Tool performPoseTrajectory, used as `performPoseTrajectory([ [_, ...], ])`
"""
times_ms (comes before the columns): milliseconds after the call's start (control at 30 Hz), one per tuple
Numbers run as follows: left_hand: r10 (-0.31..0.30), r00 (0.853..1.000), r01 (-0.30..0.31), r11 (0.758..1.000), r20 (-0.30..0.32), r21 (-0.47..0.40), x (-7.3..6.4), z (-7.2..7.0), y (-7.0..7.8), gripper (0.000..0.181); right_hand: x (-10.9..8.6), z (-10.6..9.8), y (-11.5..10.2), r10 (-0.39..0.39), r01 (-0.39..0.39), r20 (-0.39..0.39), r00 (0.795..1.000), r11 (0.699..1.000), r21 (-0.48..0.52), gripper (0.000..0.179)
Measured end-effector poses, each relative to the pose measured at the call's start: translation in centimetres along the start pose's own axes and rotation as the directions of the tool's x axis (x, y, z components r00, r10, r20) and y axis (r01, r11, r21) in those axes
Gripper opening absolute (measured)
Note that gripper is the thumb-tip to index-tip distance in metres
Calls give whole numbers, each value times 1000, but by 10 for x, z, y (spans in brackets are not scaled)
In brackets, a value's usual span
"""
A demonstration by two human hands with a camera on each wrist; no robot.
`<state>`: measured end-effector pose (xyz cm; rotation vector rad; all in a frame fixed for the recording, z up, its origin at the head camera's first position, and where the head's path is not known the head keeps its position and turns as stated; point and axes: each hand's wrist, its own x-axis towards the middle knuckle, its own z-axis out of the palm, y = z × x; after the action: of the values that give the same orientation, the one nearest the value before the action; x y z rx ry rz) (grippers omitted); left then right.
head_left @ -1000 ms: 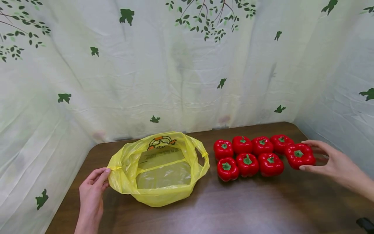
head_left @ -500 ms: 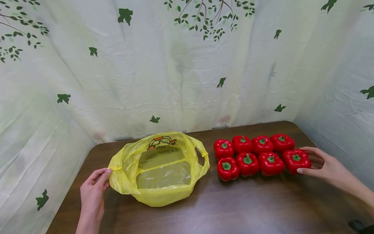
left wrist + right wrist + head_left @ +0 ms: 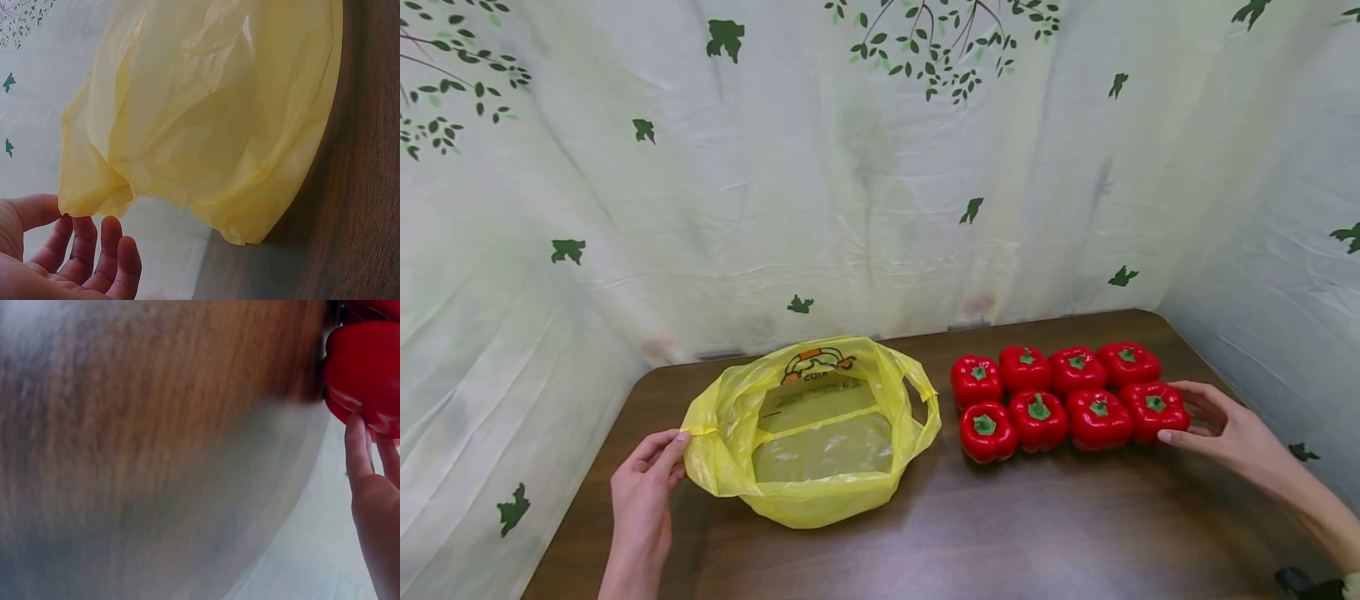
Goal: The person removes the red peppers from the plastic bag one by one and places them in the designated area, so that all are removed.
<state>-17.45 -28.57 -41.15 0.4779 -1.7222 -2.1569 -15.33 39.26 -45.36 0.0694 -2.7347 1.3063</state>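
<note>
A yellow plastic bag (image 3: 823, 504) stands on the table with its mouth spread wide toward me. My left hand (image 3: 643, 492) pinches its left edge between thumb and forefinger; in the left wrist view the other fingers lie loosely curled below the bag (image 3: 206, 119). To the right, several red bell peppers with green stems form two rows. My right hand (image 3: 1236, 425) holds the front row's rightmost bell pepper (image 3: 1153, 425) from its right side, thumb at the front. That pepper sits close against its left neighbour (image 3: 1097, 421). In the right wrist view, fingertips touch the pepper (image 3: 365, 372).
The brown wooden table (image 3: 955, 550) has rounded far corners. A pale curtain (image 3: 775, 192) printed with leaves hangs behind it and along both sides. The bag's right handle loop (image 3: 928, 408) stands a short way left of the peppers.
My right hand has brought the bell pepper left and down, from beside the back row to the front row's right end. The left hand keeps its pinch on the bag.
</note>
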Motion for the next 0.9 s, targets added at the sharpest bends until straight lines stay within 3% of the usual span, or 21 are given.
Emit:
performPoseTrajectory([
  [367,-15,1000,15,1000,-12,19,1,1,1,6,-2,7,6,64,-64,12,998,998,-11,82],
  [700,-15,1000,15,1000,-8,20,0,0,0,7,-7,8,8,31,-32,39,999,999,36,76],
  [900,-19,1000,20,1000,-3,22,1,-1,0,7,-10,9,8,16,-15,-23,1000,999,40,75],
])
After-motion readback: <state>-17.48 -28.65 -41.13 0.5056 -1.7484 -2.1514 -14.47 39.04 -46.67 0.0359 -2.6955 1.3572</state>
